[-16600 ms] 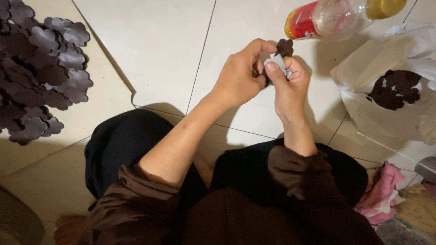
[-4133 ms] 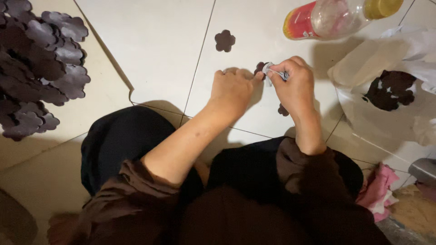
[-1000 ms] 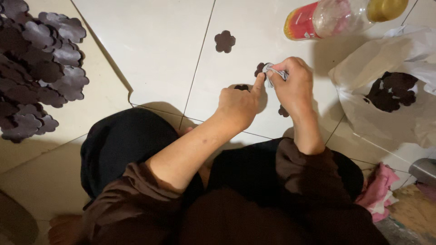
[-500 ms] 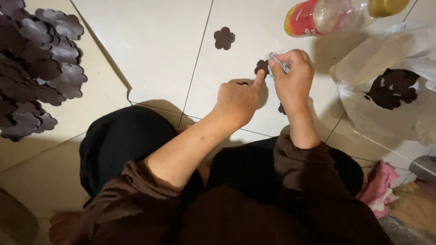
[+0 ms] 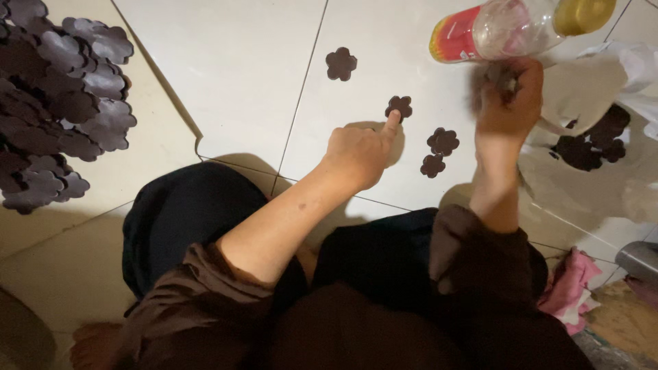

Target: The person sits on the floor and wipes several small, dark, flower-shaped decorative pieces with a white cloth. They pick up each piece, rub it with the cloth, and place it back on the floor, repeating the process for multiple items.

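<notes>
The person sits on a pale tiled floor [image 5: 226, 62]. The left hand [image 5: 356, 154] is curled, its forefinger stretched out toward one o'clock and pressing down on a small dark flower-shaped cutout [image 5: 399, 106] that lies flat on the tile. The right hand [image 5: 506, 96] is raised near the bottle, blurred; its fingers are bunched together around something small and dark, though what it is cannot be told. Between the two hands, at about five o'clock from the pressed cutout, two more cutouts [image 5: 439, 152] lie just beside each other, and a single cutout [image 5: 340, 63] lies apart at about eleven o'clock. A clear plastic bottle [image 5: 514, 27] with a red label and a yellow cap lies on its side at the top edge, just above the right hand; its contents cannot be made out. At three o'clock a see-through plastic bag [image 5: 603, 178] lies open on the floor with several dark cutouts inside it. At nine o'clock a large pile [image 5: 55, 103] of the same dark flower shapes lies heaped on the floor. A pink cloth [image 5: 569, 288] sits at five o'clock.
</notes>
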`<state>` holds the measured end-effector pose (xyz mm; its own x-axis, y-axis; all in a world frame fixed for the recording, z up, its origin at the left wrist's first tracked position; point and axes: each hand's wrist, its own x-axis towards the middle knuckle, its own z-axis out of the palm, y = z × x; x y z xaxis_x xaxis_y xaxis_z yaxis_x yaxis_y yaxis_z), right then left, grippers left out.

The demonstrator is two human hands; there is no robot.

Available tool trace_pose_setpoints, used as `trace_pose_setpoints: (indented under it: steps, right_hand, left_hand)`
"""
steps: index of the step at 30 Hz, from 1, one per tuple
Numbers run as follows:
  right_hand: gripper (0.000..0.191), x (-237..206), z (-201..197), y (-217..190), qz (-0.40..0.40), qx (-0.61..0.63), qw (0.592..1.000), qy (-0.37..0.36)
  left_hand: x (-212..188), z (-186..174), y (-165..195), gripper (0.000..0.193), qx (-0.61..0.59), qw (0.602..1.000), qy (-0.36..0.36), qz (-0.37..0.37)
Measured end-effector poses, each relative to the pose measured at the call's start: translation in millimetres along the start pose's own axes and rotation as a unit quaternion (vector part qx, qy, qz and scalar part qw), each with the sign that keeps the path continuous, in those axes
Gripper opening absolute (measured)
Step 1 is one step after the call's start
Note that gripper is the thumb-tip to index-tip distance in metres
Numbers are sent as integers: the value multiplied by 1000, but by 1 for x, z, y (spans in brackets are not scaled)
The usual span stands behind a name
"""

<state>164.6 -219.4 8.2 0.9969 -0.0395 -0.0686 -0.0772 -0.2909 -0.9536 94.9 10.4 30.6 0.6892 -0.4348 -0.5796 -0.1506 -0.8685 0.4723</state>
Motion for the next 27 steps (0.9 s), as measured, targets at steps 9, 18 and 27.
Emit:
trace_pose_setpoints:
  steps: [9, 18, 27]
  right_hand:
    - [95, -2, 14, 14, -87, 38, 991, -97]
    - [83, -7, 22, 12, -96, -104, 990, -15]
    - [76, 9, 33, 11, -113, -8, 991, -66]
  left_hand:
    - [1, 4, 3, 92, -11, 1000, 5, 3]
    - [-1, 6, 3, 90, -11, 999, 30, 14]
    - [-1, -2, 4, 93, -10, 999, -38, 7]
